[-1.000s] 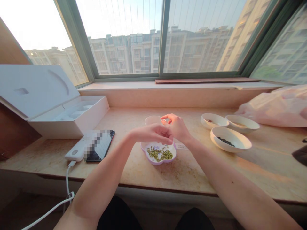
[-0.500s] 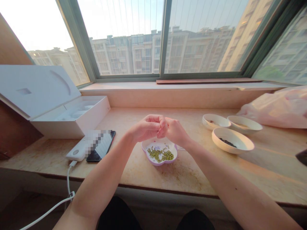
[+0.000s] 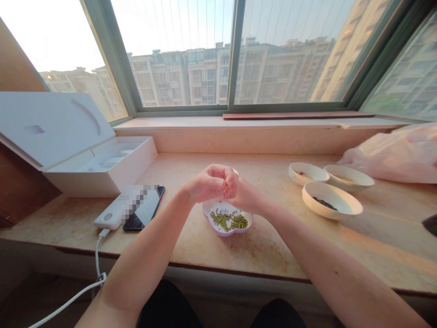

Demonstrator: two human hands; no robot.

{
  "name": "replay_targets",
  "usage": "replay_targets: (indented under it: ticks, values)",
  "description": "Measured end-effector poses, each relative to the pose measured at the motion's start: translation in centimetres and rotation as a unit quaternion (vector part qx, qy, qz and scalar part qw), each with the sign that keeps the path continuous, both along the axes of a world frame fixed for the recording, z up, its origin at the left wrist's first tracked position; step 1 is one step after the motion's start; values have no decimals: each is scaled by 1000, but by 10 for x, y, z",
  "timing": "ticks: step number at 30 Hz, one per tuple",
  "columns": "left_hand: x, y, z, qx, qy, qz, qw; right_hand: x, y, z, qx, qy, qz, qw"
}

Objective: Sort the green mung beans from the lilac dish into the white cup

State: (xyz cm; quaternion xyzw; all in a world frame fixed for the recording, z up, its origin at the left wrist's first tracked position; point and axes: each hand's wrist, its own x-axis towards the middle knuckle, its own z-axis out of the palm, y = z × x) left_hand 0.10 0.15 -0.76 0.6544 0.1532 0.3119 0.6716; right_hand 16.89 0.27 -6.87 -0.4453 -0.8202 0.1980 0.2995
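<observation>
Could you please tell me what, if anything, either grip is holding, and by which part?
That cannot be told: left grip and right grip overlap, hiding anything between.

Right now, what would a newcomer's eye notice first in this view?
Probably the left hand and right hand, together near the centre. Nearer the viewer sits a purple-edged dish of green beans; three white bowls stand to the right.

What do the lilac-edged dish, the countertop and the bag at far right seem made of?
Lilac-edged dish: smooth, probably plastic, judging by its even edge and printed pattern; glazed ceramic is possible.
Countertop: smooth stone or an imitation, from its mottled, marble-like tones.
Bag: thin, slightly translucent plastic film, most likely, given its soft creases.
</observation>
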Motion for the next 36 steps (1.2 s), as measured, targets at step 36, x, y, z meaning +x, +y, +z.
replay_targets:
  ticks: [36]
  values:
    - [7, 53, -47, 396, 438, 358, 723, -10, -16, 8, -139, -176, 143, 964]
